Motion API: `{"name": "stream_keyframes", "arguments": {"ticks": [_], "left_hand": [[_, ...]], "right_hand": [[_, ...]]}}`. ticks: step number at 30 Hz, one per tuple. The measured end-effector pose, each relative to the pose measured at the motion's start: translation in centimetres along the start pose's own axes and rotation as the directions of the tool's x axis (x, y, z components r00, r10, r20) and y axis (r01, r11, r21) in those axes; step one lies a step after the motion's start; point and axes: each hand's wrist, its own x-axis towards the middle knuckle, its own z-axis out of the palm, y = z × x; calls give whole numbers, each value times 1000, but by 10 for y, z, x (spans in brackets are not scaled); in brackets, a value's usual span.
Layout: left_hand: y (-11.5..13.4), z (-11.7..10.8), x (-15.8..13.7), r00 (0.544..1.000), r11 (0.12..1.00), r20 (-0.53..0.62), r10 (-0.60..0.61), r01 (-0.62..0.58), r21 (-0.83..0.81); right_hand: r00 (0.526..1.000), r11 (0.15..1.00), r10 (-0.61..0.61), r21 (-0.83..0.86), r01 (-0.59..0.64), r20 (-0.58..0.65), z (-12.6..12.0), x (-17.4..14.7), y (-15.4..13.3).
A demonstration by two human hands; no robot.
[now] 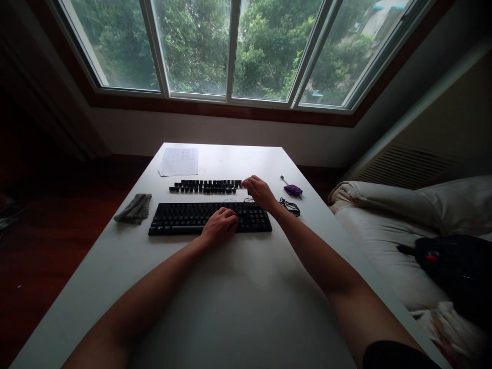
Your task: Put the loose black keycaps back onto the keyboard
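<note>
On the bench (249, 297), at the left, lies a crumpled grey cloth (134, 208); farther back are printed papers (179, 161), then a coiled dark cable (290, 206), a slim stick (284, 180) and a purple bundle (293, 190). Beyond the bench's right edge, a dark bag (457, 271) rests on pale bedding (384, 246). The black keyboard (180, 218) lies flat across the middle of the bench, with loose black keycaps (205, 186) in rows just behind it. The left hand (221, 224) rests on the keyboard, fingers bent, covering keys right of centre; whether they grip anything cannot be told. The right hand (260, 192) reaches over the keyboard's back edge, fingers drawn together at the keycaps' right end; whether they grasp one cannot be told. The papers' print is illegible, and a black sleeve (395, 356) is cut off at lower right.
</note>
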Motion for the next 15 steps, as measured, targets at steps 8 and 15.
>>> {"name": "stream_keyframes", "arguments": {"ticks": [8,15], "left_hand": [[2,-1,0,1000,1000,-4,-11,11,0],[0,-1,1,1000,1000,3,-3,3,5]], "right_hand": [[995,964,97,244,-103,36,-12,-25,-15],[990,935,137,324,-144,47,-2,-26,-12]]}}
